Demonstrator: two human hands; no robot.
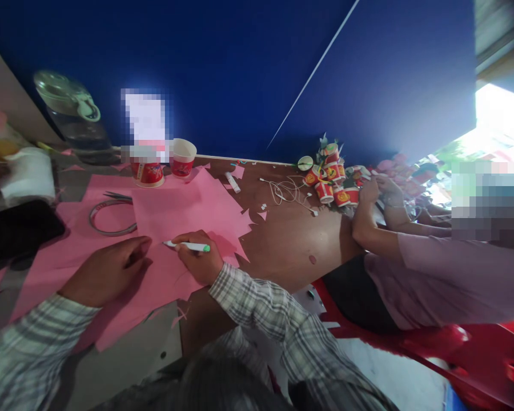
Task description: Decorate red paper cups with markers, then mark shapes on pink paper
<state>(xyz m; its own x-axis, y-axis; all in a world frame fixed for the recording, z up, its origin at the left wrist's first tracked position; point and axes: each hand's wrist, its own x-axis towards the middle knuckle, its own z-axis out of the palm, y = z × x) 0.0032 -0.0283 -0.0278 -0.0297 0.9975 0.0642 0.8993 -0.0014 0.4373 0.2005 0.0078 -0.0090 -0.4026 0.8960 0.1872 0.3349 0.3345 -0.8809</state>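
Pink paper sheets (167,208) lie overlapping on the table before me. In my right hand (201,260) is a white marker (192,246) with a green end, gripped like a pen. Its tip points left, close above or touching the paper; I cannot tell which. My left hand (103,271) rests on the sheets left of the marker, its fingers curled in and nothing visible in them. Just beyond it lie a grey ring of tape or wire (95,220) and scissors (117,196), partly covered by paper.
Two red paper cups (182,160) (149,174) and a jug (79,123) stand by the blue partition (223,74). A phone (21,228) lies left. White cable (282,191), a small tube (232,182) and scraps lie mid-table. Right, a co-worker (445,274) sits near decorated cups (332,171).
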